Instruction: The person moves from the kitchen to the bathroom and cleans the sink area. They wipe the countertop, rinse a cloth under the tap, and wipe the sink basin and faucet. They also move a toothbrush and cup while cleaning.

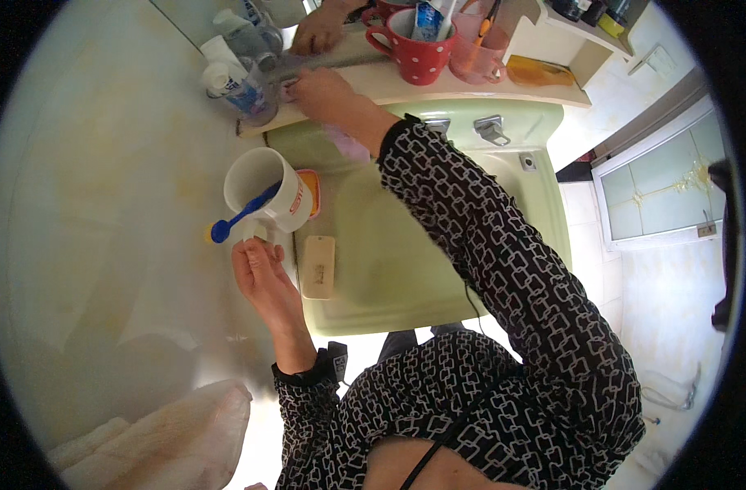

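My left hand (261,269) grips the handle of a white mug (295,199) that bears red writing. A blue-handled brush (245,213) with yellow bristles leans out of the mug. With my right arm stretched across the green sink (385,245), my right hand (321,92) is at the left part of the shelf below the mirror, its fingers on or near a pinkish cloth or sponge that is mostly covered. Beside those fingers stands a clear cup (264,110) holding white and blue tubes. A pink cloth-like item (350,145) shows under my right forearm.
On the shelf (379,92) stand a red polka-dot mug (421,58) with a tube and brush, a clear pink cup (478,52) and an amber comb (538,71). A pale soap-like bar (318,267) and an orange-and-pink dish (312,184) lie at the sink's left edge. The faucet (492,130) is behind.
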Demonstrator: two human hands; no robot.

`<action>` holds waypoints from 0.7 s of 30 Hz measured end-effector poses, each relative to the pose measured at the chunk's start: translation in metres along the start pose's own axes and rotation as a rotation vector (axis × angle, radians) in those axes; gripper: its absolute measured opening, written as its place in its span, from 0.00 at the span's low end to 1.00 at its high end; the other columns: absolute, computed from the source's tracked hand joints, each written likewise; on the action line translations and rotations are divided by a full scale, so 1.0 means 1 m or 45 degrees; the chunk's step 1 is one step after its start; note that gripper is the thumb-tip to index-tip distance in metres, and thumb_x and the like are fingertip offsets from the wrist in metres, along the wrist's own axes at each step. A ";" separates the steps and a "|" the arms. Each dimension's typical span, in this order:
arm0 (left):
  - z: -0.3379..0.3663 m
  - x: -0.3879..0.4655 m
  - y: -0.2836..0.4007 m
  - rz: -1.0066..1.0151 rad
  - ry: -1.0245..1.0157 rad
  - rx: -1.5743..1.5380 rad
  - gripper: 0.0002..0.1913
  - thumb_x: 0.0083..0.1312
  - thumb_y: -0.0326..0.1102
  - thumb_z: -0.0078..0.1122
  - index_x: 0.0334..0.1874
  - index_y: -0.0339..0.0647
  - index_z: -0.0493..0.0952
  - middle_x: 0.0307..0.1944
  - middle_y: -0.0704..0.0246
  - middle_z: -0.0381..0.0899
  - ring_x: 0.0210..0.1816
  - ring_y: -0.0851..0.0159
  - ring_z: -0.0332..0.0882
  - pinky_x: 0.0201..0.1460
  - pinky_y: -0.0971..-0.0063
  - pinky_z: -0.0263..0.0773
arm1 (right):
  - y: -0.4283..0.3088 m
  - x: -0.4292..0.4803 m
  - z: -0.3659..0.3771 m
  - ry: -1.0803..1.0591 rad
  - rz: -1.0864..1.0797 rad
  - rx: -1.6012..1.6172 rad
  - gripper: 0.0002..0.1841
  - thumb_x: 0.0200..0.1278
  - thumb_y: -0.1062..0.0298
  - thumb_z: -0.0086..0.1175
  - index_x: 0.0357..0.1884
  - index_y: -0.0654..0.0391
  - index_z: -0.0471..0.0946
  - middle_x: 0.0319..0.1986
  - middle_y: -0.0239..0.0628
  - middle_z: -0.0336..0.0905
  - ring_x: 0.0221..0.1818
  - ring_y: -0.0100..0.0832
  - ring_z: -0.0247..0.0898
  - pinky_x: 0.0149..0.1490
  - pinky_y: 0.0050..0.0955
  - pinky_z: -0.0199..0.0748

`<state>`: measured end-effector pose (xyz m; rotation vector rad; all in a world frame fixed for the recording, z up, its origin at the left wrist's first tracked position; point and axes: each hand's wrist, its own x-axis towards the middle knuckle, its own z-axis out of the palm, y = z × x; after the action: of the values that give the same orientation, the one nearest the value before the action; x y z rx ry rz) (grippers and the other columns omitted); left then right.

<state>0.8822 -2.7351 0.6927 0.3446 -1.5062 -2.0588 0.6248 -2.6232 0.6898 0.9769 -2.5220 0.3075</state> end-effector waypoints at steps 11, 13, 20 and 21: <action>-0.003 -0.002 -0.015 -0.007 -0.074 -0.066 0.07 0.70 0.38 0.47 0.36 0.44 0.67 0.28 0.78 0.62 0.31 0.78 0.59 0.40 0.79 0.59 | -0.004 -0.076 -0.023 -0.008 0.533 -0.133 0.09 0.52 0.71 0.48 0.32 0.62 0.77 0.35 0.47 0.75 0.36 0.44 0.76 0.37 0.37 0.76; -0.006 0.000 -0.024 0.016 -0.082 -0.068 0.07 0.70 0.38 0.47 0.36 0.44 0.68 0.28 0.78 0.63 0.31 0.78 0.59 0.40 0.78 0.59 | 0.008 -0.060 -0.022 0.022 0.471 -0.133 0.08 0.50 0.70 0.49 0.30 0.62 0.78 0.32 0.46 0.77 0.36 0.42 0.76 0.37 0.36 0.77; -0.017 -0.002 -0.045 -0.045 -0.098 -0.086 0.06 0.70 0.38 0.45 0.37 0.45 0.67 0.28 0.78 0.63 0.31 0.78 0.60 0.41 0.78 0.59 | 0.007 -0.079 -0.005 0.059 0.492 -0.252 0.08 0.49 0.68 0.50 0.25 0.57 0.80 0.28 0.43 0.79 0.34 0.40 0.78 0.34 0.36 0.77; -0.017 -0.002 -0.045 -0.058 -0.092 -0.063 0.06 0.70 0.38 0.45 0.37 0.45 0.67 0.28 0.78 0.63 0.31 0.78 0.60 0.42 0.78 0.59 | 0.005 -0.083 -0.007 0.021 0.515 -0.246 0.08 0.51 0.68 0.50 0.26 0.57 0.81 0.29 0.43 0.80 0.36 0.39 0.78 0.35 0.35 0.77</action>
<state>0.8800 -2.7379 0.6441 0.2905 -1.4990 -2.1618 0.6791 -2.5683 0.6580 0.3859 -2.6598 0.1811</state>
